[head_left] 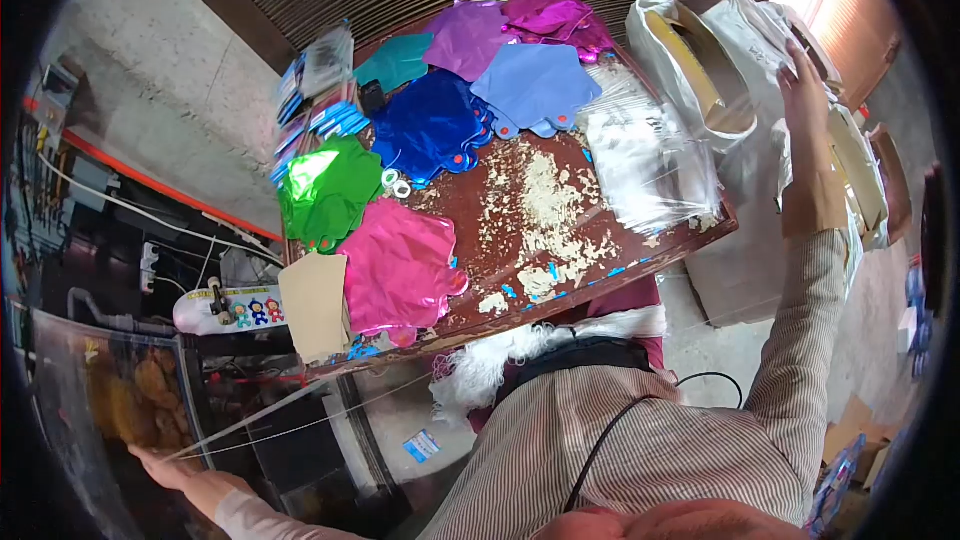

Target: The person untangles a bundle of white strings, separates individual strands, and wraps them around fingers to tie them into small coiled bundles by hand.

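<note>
Low at the left, my left hand is closed on thin white string. Taut strands run from these fingers toward the table's near edge and my waist. A bundle of loose white string hangs across my lap, over dark cloth. My right hand is raised at the far right, fingers stretched upward, in front of white bags. I cannot make out anything in it. Between my hands stands a worn red-brown table. Pink foil balloons lie flat on its near left corner.
Green, dark blue and light blue foil balloons lie on the table. Clear plastic packets are at its right side. A cardboard piece overhangs the left corner. Shelving and a skateboard stand left.
</note>
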Demonstrator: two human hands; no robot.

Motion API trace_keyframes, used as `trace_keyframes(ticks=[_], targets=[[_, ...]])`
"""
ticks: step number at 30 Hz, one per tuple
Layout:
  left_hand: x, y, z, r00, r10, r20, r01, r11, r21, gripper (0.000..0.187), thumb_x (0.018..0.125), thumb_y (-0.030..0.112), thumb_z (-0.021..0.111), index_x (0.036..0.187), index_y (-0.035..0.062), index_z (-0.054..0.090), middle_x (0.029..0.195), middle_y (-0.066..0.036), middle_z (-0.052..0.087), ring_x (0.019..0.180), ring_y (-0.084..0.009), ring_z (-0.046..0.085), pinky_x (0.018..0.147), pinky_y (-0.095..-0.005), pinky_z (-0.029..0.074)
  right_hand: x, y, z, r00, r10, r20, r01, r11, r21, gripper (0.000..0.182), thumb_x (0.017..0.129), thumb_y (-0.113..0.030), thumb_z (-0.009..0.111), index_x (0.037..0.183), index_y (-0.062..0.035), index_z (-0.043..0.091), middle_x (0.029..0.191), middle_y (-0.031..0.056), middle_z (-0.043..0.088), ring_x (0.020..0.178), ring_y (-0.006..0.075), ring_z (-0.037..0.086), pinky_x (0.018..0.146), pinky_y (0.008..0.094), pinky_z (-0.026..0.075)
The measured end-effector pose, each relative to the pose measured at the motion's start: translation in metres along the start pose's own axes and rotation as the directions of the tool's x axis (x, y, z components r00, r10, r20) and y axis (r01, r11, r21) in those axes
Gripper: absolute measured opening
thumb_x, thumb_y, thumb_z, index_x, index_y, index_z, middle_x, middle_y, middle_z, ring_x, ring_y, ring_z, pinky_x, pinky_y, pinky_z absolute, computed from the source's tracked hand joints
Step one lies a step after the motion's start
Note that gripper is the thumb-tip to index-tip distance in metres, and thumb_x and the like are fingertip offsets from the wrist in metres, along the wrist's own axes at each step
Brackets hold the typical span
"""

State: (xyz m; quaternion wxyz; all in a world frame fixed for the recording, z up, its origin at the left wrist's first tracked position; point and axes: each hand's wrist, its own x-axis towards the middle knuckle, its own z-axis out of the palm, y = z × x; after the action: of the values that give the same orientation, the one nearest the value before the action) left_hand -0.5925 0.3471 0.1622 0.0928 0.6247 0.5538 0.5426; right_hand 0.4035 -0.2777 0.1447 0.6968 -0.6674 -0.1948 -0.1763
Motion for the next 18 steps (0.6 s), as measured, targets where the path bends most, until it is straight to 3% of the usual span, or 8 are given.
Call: trace_keyframes(ticks=[2, 5, 10, 12, 14, 15, 17, 18], targets=[[-0.043, -0.023, 0.015, 0.98, 0.076, 0.185, -0.087, 0.995, 0.056, 0.038, 0.088, 0.033, 0.062, 0.114, 0.0053, 0.064, 0.099, -0.008, 0.067, 0.079, -0.0209, 0.064, 0.071, -0.0282, 0.051, 0.013, 0.011, -0.016, 0.944, 0.267, -0.194, -0.182, 0.911, 0.369, 0.026, 0.091, -0.021, 0.063, 0.109, -0.0027, 0.065, 0.117, 0.0068, 0.061, 0.089, 0.0149, 0.054, 0.079, 0.0228, 0.047], [-0.138, -0.019, 0.073, 0.876, 0.156, 0.457, -0.229, 0.967, 0.11, 0.036, 0.086, 0.027, 0.066, 0.115, 0.0064, 0.063, 0.097, -0.008, 0.067, 0.079, -0.0213, 0.064, 0.071, -0.0296, 0.052, 0.016, 0.039, -0.055, 0.949, 0.03, -0.314, -0.01, 0.998, 0.067, 0.023, 0.089, -0.019, 0.065, 0.105, -0.0022, 0.066, 0.109, 0.0086, 0.063, 0.085, 0.0164, 0.057, 0.074, 0.0243, 0.049], [-0.321, 0.044, 0.186, 0.516, 0.172, 0.839, -0.46, 0.882, 0.102, 0.038, 0.082, 0.015, 0.071, 0.118, 0.0084, 0.061, 0.094, -0.008, 0.065, 0.078, -0.0218, 0.064, 0.07, -0.0319, 0.054, 0.022, 0.03, -0.082, 0.854, 0.264, -0.449, -0.154, 0.951, 0.267, 0.032, 0.095, -0.021, 0.055, 0.118, 0.0008, 0.06, 0.11, 0.0089, 0.061, 0.087, 0.0155, 0.061, 0.077, 0.0218, 0.051], [-0.404, 0.088, 0.229, 0.154, 0.052, 0.987, 0.252, 0.964, -0.09, 0.078, 0.072, 0.027, 0.08, 0.137, 0.0032, 0.044, 0.117, -0.015, 0.059, 0.099, -0.03, 0.062, 0.088, -0.0396, 0.052, 0.027, 0.03, -0.089, 0.874, 0.234, -0.427, -0.138, 0.96, 0.244, 0.033, 0.096, -0.022, 0.055, 0.119, 0.0011, 0.059, 0.112, 0.0087, 0.061, 0.088, 0.0155, 0.061, 0.078, 0.0221, 0.051], [-0.478, 0.086, 0.255, 0.242, 0.225, 0.944, -0.425, 0.899, -0.105, 0.095, 0.067, 0.049, 0.079, 0.142, 0.0061, 0.038, 0.139, -0.021, 0.042, 0.12, -0.035, 0.049, 0.099, -0.0478, 0.043, 0.028, 0.024, -0.093, 0.888, 0.201, -0.413, -0.113, 0.967, 0.227, 0.033, 0.096, -0.022, 0.054, 0.12, 0.0014, 0.059, 0.114, 0.0086, 0.06, 0.088, 0.0155, 0.061, 0.079, 0.0224, 0.051], [-0.481, 0.156, 0.254, 0.251, -0.1, 0.963, -0.65, 0.72, 0.244, 0.091, 0.065, 0.049, 0.079, 0.139, 0.0091, 0.043, 0.146, -0.022, 0.031, 0.124, -0.0365, 0.044, 0.099, -0.0429, 0.042, 0.02, 0.015, -0.087, 0.896, 0.182, -0.406, -0.098, 0.971, 0.218, 0.033, 0.097, -0.022, 0.054, 0.12, 0.0015, 0.059, 0.115, 0.0085, 0.06, 0.089, 0.0156, 0.061, 0.08, 0.0226, 0.051], [-0.495, 0.098, 0.262, 0.25, 0.007, 0.968, -0.243, 0.968, 0.055, 0.084, 0.066, 0.049, 0.076, 0.136, 0.0113, 0.048, 0.14, -0.02, 0.043, 0.115, -0.0355, 0.053, 0.094, -0.0414, 0.046, 0.018, -0.007, -0.073, 0.911, 0.135, -0.39, -0.058, 0.978, 0.201, 0.034, 0.097, -0.022, 0.053, 0.121, 0.0018, 0.058, 0.117, 0.0083, 0.06, 0.089, 0.0156, 0.061, 0.081, 0.0229, 0.051], [-0.475, 0.105, 0.263, -0.015, -0.206, 0.978, -0.228, 0.953, 0.197, 0.07, 0.068, 0.038, 0.077, 0.129, 0.0105, 0.054, 0.126, -0.016, 0.057, 0.105, -0.033, 0.06, 0.088, -0.0404, 0.049, 0.019, -0.016, -0.064, 0.917, 0.115, -0.381, -0.042, 0.98, 0.194, 0.034, 0.098, -0.022, 0.053, 0.121, 0.002, 0.058, 0.118, 0.0082, 0.06, 0.09, 0.0156, 0.061, 0.081, 0.023, 0.051]])
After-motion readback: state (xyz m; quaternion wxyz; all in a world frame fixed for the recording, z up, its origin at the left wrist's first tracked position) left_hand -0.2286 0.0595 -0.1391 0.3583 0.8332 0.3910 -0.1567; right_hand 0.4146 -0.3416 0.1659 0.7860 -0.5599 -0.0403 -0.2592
